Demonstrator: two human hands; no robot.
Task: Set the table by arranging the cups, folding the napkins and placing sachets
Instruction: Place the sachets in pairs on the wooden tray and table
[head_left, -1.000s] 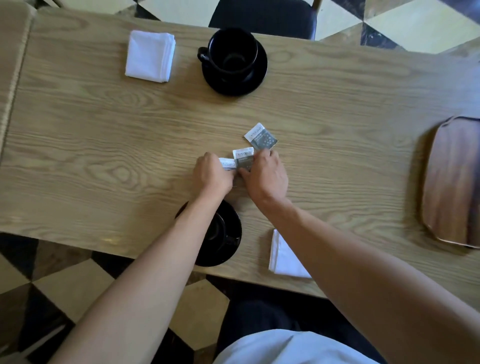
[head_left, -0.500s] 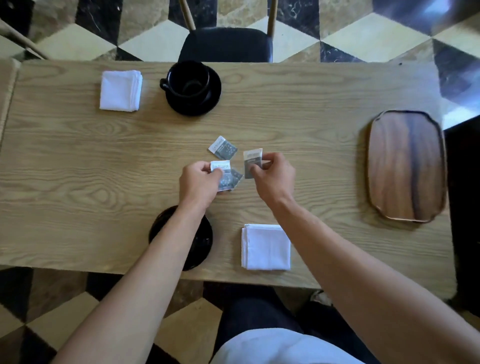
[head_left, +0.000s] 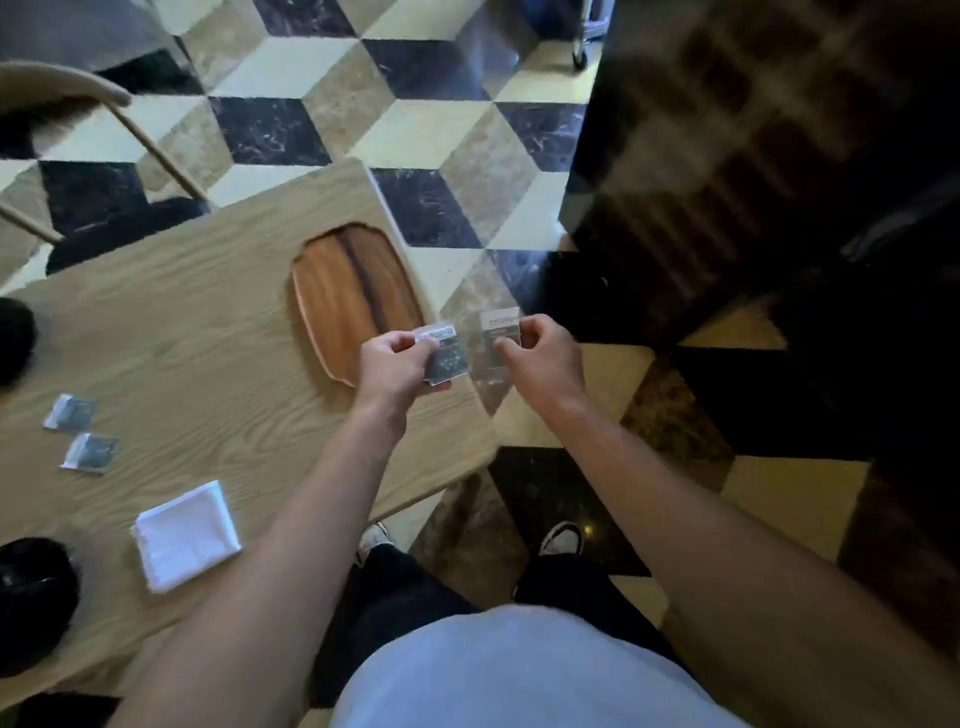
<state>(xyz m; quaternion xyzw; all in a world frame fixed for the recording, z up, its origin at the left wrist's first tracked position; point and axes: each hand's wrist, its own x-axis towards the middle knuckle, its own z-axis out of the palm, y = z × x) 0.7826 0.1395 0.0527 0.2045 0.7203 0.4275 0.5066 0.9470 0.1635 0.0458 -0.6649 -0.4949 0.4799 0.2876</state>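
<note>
The left hand (head_left: 392, 366) pinches a dark sachet (head_left: 444, 358) by the wooden tray (head_left: 343, 291); the right hand (head_left: 545, 358) pinches a pale sachet (head_left: 500, 332) beyond the tray, off the bench (head_left: 208, 332). Two sachets (head_left: 83, 434) and a folded napkin (head_left: 186, 535) lie left of the tray.

Four sachets (head_left: 445, 358), one napkin (head_left: 186, 535), one tray (head_left: 353, 296)

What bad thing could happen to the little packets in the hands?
The right hand pinches its sachet past the table edge, above the floor, so a slip would likely drop it there.

The left hand pinches the other sachet over the table corner beside the wooden tray; it might land on the tray instead of at a place setting.
</note>
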